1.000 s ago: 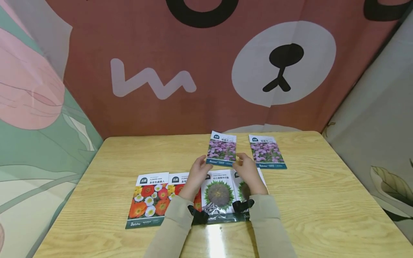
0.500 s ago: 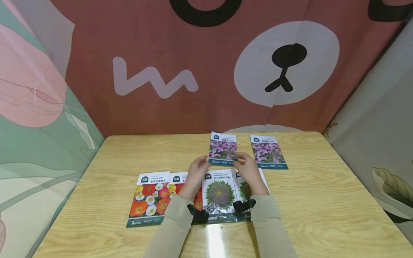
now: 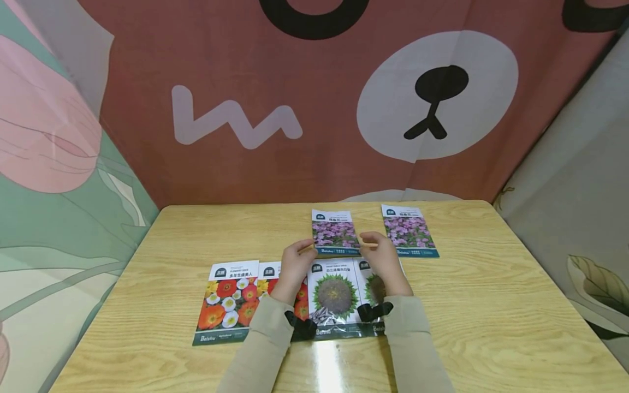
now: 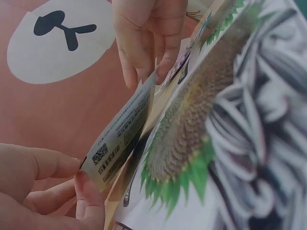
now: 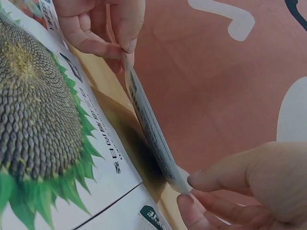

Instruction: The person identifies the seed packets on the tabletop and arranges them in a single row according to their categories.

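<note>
A seed packet with a photo of purple flowers [image 3: 336, 233] is held between my two hands near the far side of the table. My left hand [image 3: 295, 268] pinches its lower left corner between thumb and fingers. At the lower right corner, my right hand [image 3: 385, 263] pinches the packet the same way. Both wrist views show the packet's printed back [image 4: 122, 136], raised off the table, with a barcode; in the right wrist view the packet [image 5: 151, 127] is seen nearly edge-on. Just below lie two sunflower seed packets [image 3: 334, 297], the right one partly covered by my right hand.
A matching purple-flower packet [image 3: 410, 232] lies at the back right. Two packets of red and white flowers [image 3: 226, 305] lie at the left, one partly behind my left hand. The wooden table [image 3: 491, 305] meets a printed cloth backdrop [image 3: 236, 174].
The held packet has shifted slightly left, and its top edge has come lower in view. My left hand moved a little left with it; the other packets stay put.
</note>
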Motion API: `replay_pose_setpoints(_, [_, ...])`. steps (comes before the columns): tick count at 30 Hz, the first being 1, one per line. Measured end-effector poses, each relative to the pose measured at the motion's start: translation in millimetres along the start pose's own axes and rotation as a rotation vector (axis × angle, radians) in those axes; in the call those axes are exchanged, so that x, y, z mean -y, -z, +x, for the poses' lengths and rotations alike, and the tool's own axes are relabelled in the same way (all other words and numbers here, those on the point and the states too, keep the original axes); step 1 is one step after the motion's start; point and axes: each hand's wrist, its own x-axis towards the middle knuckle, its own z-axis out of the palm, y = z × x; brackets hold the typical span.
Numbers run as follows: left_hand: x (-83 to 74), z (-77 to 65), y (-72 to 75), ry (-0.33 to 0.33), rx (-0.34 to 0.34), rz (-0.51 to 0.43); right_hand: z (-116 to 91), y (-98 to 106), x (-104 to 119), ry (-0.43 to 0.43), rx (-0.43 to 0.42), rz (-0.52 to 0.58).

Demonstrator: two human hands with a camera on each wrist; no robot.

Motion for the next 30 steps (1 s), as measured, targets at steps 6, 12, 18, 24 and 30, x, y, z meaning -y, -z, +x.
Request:
replay_pose_setpoints(6, [-0.9, -1.1, 1.1, 0.006, 0.024, -0.064, 1, 3, 0, -0.028, 0.014, 0.021])
replay_pose_setpoints(12, [-2.2, -3.1, 3.1, 0.034, 0.090, -0.133, 3, 8, -5, -0.056, 0.029, 0.035])
replay_pose_setpoints(18, [-5.3, -4.7, 1.7, 0.018, 0.136, -0.109, 4, 17, -4, -0.051, 0.015, 0.018])
replay_pose_setpoints(24, [-17.3, -12.2, 0.7, -0.034, 0.194, -0.120, 0, 27, 1, -0.066, -0.005, 0.077])
replay_pose_setpoints(30, [-19.1, -15.3, -3.5, -0.097, 0.215, -0.102, -3, 38, 4, -0.080, -0.011, 0.121])
